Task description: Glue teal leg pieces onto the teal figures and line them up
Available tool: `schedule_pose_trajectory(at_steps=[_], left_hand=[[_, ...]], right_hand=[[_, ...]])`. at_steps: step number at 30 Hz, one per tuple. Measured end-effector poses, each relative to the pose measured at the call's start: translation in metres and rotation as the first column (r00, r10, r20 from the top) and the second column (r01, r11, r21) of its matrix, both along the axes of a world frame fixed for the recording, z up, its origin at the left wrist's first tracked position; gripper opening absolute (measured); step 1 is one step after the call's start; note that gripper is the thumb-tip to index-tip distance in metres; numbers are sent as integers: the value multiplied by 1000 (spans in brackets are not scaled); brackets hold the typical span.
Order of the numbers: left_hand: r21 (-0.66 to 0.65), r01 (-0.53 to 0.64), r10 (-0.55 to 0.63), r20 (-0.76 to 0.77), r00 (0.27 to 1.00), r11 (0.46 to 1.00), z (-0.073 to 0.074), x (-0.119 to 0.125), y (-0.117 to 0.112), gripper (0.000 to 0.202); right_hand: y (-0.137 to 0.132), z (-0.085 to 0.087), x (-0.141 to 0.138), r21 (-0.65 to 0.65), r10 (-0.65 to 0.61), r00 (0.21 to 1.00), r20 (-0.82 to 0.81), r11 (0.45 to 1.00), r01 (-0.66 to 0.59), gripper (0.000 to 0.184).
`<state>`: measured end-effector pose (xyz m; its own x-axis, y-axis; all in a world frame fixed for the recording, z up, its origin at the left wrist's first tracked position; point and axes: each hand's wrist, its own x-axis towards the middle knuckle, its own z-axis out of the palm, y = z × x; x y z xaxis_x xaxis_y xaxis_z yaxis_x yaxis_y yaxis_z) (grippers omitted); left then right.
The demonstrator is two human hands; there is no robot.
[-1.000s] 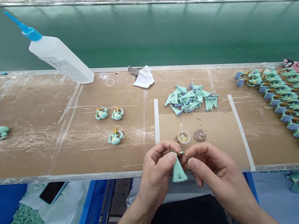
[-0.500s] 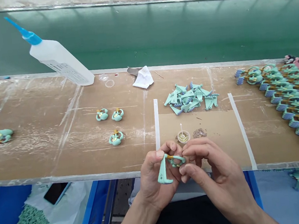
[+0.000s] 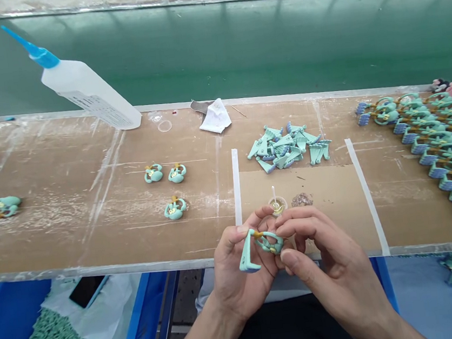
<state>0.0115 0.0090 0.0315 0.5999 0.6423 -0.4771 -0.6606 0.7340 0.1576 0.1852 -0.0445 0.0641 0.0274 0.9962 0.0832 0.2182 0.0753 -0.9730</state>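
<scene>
Both hands meet at the table's front edge. My left hand [image 3: 237,269] pinches a teal toy figure [image 3: 259,244] by its flared base, which points down and left. My right hand [image 3: 321,256] closes its fingertips on the figure's rounded upper part with the yellow band. Just behind the hands stand a small glue dish with a white stick [image 3: 276,203] and a dried glue blob [image 3: 302,199]. A pile of loose teal base parts [image 3: 288,149] lies further back.
Three teal head parts [image 3: 171,186] lie left of centre, another at the far left [image 3: 5,205]. Rows of assembled figures [image 3: 438,140] fill the right end. A tilted white squeeze bottle with blue nozzle [image 3: 86,90] and a crumpled cloth [image 3: 216,117] sit at the back.
The base part hung straight down between my hands; now it is turned down-left and the rounded upper part shows joined to it. Both hands stayed at the table edge.
</scene>
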Motion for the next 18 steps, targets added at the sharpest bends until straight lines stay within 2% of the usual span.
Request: schedule_pose_trajectory(at_steps=[6,13,18], left_hand=[[62,-68,70,-29,997,996,5,2,-1,53],[0,-22,22,19,1000,1000,1,2,-2,62],[63,3,-4,1,1000,998,4,5,-1,64]], right_hand=[[0,0,1,51,-31,993,116,998,25,22],[-2,5,0,141,-57,965,256,990,21,26],[0,0,-2,152,-73,949,308,988,27,29]])
